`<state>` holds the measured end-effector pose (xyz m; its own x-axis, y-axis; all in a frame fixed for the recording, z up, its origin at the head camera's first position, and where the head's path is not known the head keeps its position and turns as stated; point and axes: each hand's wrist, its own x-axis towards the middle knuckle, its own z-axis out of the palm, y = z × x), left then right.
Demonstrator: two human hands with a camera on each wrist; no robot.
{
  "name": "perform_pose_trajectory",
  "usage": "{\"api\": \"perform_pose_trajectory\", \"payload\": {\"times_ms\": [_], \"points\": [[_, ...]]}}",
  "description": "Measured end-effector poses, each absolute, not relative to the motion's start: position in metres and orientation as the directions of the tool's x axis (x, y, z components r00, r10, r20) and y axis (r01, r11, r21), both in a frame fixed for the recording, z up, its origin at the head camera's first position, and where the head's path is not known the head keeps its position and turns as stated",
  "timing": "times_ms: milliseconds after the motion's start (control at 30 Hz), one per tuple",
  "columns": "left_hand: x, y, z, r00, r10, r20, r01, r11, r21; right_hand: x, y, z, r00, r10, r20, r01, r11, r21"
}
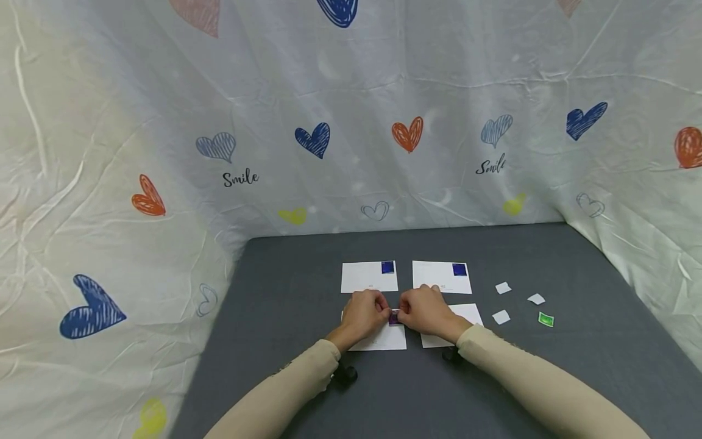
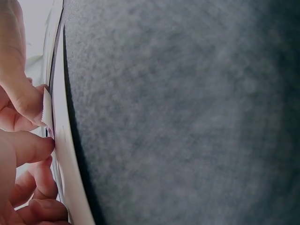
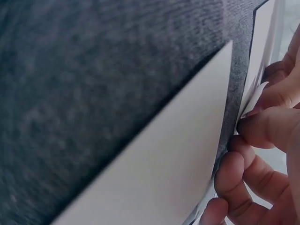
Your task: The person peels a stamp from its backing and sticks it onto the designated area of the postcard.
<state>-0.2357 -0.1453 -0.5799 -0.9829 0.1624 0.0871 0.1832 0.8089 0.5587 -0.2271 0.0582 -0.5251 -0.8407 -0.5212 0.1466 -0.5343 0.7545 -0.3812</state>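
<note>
A small purple stamp [image 1: 393,317] is at the top right corner of the near left white envelope [image 1: 386,339]. My left hand [image 1: 366,312] holds the stamp's left side with its fingertips, and my right hand [image 1: 426,310] pinches its right side. In the left wrist view, the stamp's pale, toothed edge [image 2: 47,108] stands up between the two hands. The right wrist view shows the stamp [image 3: 255,99] lifted at one end, close over the envelope. My right forearm and hand partly cover the near right envelope [image 1: 467,312].
Two more envelopes, the far left one [image 1: 359,277] and the far right one [image 1: 430,274], each bear a dark blue stamp. To the right lie several small white pieces [image 1: 501,317] and a green stamp [image 1: 546,319]. The grey table [image 1: 296,292] meets a heart-patterned curtain [image 1: 351,171].
</note>
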Motion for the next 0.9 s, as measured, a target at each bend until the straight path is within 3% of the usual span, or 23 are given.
{"api": "perform_pose_trajectory", "payload": {"times_ms": [233, 567, 900], "points": [[-0.238, -0.146, -0.582, -0.978, 0.183, 0.099, 0.207, 0.808, 0.551, -0.228, 0.06, -0.526, -0.825, -0.536, 0.179, -0.563, 0.751, -0.345], [-0.232, -0.152, -0.573, -0.95, 0.304, 0.064, 0.28, 0.747, 0.603, -0.226, 0.066, -0.519, -0.739, -0.636, 0.223, -0.672, 0.674, -0.305], [-0.235, -0.152, -0.578, -0.932, 0.361, 0.026, 0.312, 0.763, 0.566, -0.221, 0.069, -0.521, -0.726, -0.66, 0.196, -0.687, 0.679, -0.259]]}}
